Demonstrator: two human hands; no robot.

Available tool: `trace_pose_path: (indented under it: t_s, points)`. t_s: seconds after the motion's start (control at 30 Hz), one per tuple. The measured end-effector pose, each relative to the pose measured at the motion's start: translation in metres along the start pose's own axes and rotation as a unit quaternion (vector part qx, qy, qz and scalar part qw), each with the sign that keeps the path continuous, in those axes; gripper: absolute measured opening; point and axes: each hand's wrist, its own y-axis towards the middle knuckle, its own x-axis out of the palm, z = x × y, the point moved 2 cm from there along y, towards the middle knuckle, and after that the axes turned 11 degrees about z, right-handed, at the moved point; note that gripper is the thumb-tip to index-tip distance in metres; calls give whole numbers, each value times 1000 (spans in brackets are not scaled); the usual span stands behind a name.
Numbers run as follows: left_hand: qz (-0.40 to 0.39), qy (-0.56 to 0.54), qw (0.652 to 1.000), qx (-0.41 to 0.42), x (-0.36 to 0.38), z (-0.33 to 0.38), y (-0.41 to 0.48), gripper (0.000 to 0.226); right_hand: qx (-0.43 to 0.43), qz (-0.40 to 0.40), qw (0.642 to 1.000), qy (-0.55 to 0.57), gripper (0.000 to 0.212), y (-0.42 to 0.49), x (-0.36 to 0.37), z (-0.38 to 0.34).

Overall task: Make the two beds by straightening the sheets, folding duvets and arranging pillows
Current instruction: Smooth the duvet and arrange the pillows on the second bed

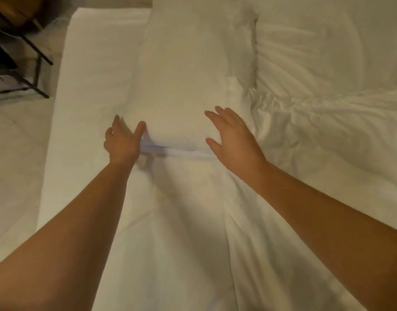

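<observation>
The white pillow [184,86] lies lengthwise on the middle of the bed sheet [92,86], just beside the rumpled duvet [316,131], and the left hand [122,142] and the right hand [233,138] are at its near corners with straight, spread fingers, gripping nothing.

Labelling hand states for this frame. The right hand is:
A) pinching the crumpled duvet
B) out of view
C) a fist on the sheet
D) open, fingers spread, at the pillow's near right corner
D: the right hand has straight, spread fingers at the near right corner of the pillow and is curled round nothing. The crumpled duvet lies off to its right.
</observation>
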Motion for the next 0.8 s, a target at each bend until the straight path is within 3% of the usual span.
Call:
trace_pose_path:
  t_s: [0.1, 0.23, 0.3, 0.47, 0.6, 0.8]
  points:
    - [-9, -15, 1000, 20, 16, -1, 19, 94, -51, -47, 991, -118, 92, 33, 38, -11]
    - [-55, -11, 998, -19, 40, -14, 32, 97, -11, -98, 975, -200, 111, 51, 80, 2]
    - [-72, -19, 997, -30, 49, -21, 32, 91, -2, -106, 970, -218, 99, 57, 98, 11]
    - [5, -21, 999, 30, 63, -34, 29, 42, -39, -76, 956, -279, 30, 57, 130, 15]
    - [48, -32, 997, 52, 45, -21, 19, 24, -31, -79, 961, -262, 39, 59, 118, 3]
    - [80, -6, 994, 71, -57, -16, -9, 32, -70, -95, 976, -184, 47, 27, 49, -60]
